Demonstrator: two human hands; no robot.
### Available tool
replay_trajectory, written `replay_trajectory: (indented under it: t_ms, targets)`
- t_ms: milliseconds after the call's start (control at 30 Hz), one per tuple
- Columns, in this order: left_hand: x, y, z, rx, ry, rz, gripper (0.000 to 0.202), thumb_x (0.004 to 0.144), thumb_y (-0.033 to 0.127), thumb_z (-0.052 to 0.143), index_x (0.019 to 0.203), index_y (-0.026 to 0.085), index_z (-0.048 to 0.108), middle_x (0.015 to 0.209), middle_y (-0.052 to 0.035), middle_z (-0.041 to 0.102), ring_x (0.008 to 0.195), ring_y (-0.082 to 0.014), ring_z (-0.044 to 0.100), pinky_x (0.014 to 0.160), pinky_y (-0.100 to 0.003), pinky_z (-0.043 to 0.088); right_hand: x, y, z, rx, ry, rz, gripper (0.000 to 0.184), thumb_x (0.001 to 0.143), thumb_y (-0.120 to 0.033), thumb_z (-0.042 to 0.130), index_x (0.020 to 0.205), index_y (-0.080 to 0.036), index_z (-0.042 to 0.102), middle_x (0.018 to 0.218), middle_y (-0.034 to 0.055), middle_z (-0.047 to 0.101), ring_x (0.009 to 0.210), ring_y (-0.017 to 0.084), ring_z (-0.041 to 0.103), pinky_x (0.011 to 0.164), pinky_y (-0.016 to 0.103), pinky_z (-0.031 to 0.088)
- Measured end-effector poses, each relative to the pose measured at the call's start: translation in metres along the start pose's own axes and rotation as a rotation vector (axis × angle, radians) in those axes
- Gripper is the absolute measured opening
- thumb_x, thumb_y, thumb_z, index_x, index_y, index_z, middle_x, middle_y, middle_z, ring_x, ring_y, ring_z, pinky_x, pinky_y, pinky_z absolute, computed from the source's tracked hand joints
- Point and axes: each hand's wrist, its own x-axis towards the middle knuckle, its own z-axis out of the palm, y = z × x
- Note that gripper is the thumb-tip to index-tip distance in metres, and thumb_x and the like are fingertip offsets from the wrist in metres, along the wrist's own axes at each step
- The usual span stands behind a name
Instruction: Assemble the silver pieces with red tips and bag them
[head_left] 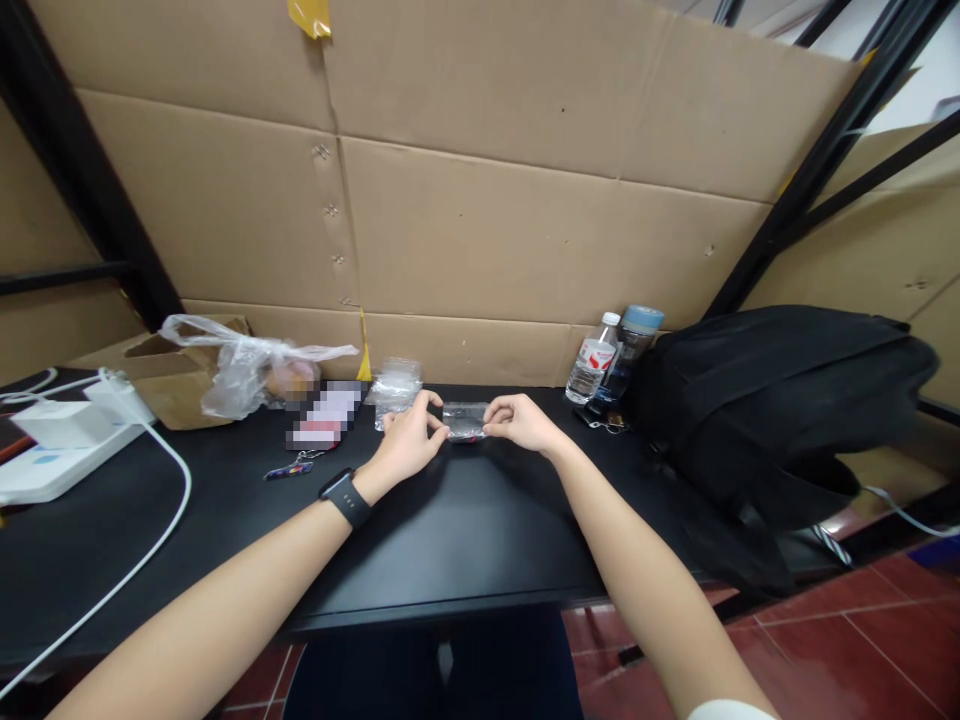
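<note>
A small clear plastic bag (pixel 465 418) with a thin red line along its lower edge is stretched between my two hands, just over the black table. My left hand (pixel 411 438), with a dark watch (pixel 346 498) on its wrist, pinches the bag's left end between thumb and fingers. At the opposite end, my right hand (pixel 519 422) pinches the bag the same way. Several more clear bags (pixel 396 384) lie in a loose pile just behind my left hand.
On the left are a white power strip (pixel 67 465) with a cable, a cardboard box (pixel 176 385), a knotted plastic bag (pixel 244 370), and a blurred-out flat item (pixel 328 415) with a keychain (pixel 289 470). A water bottle (pixel 592 362), blue-capped bottle (pixel 641 325) and black backpack (pixel 765 400) stand right. Cardboard (pixel 480 240) walls the back.
</note>
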Motion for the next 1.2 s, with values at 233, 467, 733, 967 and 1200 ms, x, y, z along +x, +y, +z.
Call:
replay_trajectory:
  t_ms: [233,467,733,967,1200]
  targets:
    - [-0.005,0.0,0.008,0.152,-0.017,0.068,0.019,0.094,0.023,0.052,0.111,0.029,0.058,0.09,-0.0004,0.077,0.103,-0.0263,0.066,0.092,-0.042,0.031,0.001,0.003,0.008,-0.122,0.047,0.034,0.027,0.072,-0.02,0.077,0.097,-0.02,0.067,0.067,-0.0027,0.072,0.059,0.012,0.061,0.058,0.02,0.041]
    - [-0.011,-0.003,0.019,0.368,-0.064,0.223,0.034,0.1,0.023,0.041,0.116,0.03,0.07,0.111,-0.0091,0.069,0.111,-0.0297,0.055,0.088,-0.044,0.033,-0.002,-0.002,0.013,-0.606,-0.028,-0.106,0.027,0.076,-0.028,0.077,0.103,-0.023,0.079,0.09,0.0036,0.072,0.08,0.018,0.066,0.077,0.028,0.046]
    - [-0.009,-0.002,0.019,0.331,-0.033,0.294,0.029,0.088,0.016,0.053,0.11,0.027,0.068,0.12,-0.0079,0.071,0.127,-0.0315,0.048,0.096,-0.049,0.03,-0.002,-0.003,0.019,-0.745,-0.029,-0.158,0.019,0.089,-0.023,0.067,0.105,-0.023,0.077,0.111,0.0085,0.072,0.108,0.024,0.066,0.093,0.033,0.046]
    - [-0.004,-0.003,0.016,0.157,0.028,0.126,0.029,0.094,0.022,0.051,0.121,0.028,0.059,0.098,-0.003,0.077,0.11,-0.0271,0.062,0.093,-0.043,0.03,-0.003,-0.01,0.013,-0.525,-0.011,-0.079,0.02,0.096,-0.028,0.057,0.099,-0.021,0.075,0.087,0.0023,0.077,0.082,0.017,0.07,0.075,0.026,0.044]
    - [-0.005,-0.003,0.018,0.181,-0.027,0.155,0.04,0.089,0.019,0.054,0.129,0.026,0.05,0.088,-0.0004,0.077,0.108,-0.0269,0.062,0.091,-0.042,0.027,-0.002,-0.004,0.019,-0.552,0.061,-0.03,0.013,0.088,-0.03,0.067,0.098,-0.024,0.073,0.081,0.0008,0.077,0.08,0.018,0.072,0.072,0.025,0.044]
